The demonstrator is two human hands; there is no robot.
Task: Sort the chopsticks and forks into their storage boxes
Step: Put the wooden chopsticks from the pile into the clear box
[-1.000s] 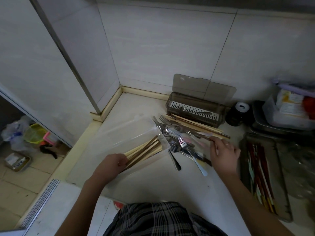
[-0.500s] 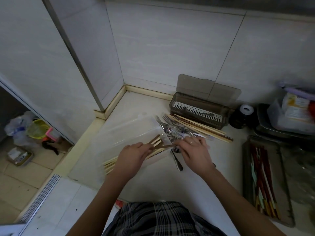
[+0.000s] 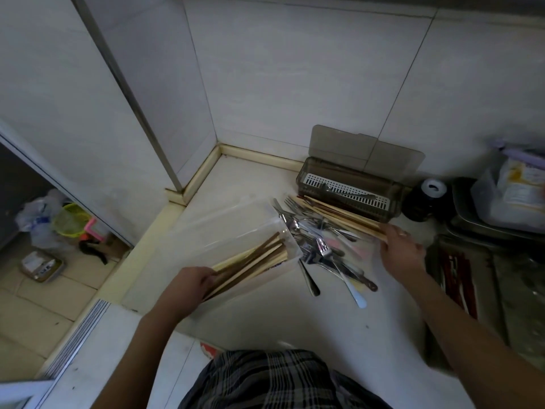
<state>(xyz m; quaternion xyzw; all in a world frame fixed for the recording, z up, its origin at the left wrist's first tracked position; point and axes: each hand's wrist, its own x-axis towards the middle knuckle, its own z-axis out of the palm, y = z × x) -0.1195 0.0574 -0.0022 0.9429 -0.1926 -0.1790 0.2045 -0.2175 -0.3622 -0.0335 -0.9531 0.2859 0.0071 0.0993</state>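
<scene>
A clear plastic box [image 3: 224, 222] lies on the counter with a bundle of wooden chopsticks [image 3: 259, 261] in it. My left hand [image 3: 188, 286] grips the near ends of that bundle. Right of the box is a heap of metal forks [image 3: 312, 240] and spoons. Behind the heap, loose chopsticks [image 3: 339, 215] lie in front of a brown storage box [image 3: 348, 188] with a white grid insert and an open lid. My right hand [image 3: 402, 252] is at the right ends of the loose chopsticks, fingers curled onto them.
A black jar with a white cap [image 3: 427, 199] stands right of the brown box. Metal trays [image 3: 472, 225] hold packets at far right, and a dark tray [image 3: 460, 278] holds red sticks. The counter ends at left, above a floor with clutter [image 3: 67, 225].
My right hand left the bundle in the clear box and moved right to the loose chopsticks. My left hand slid back to the bundle's near ends.
</scene>
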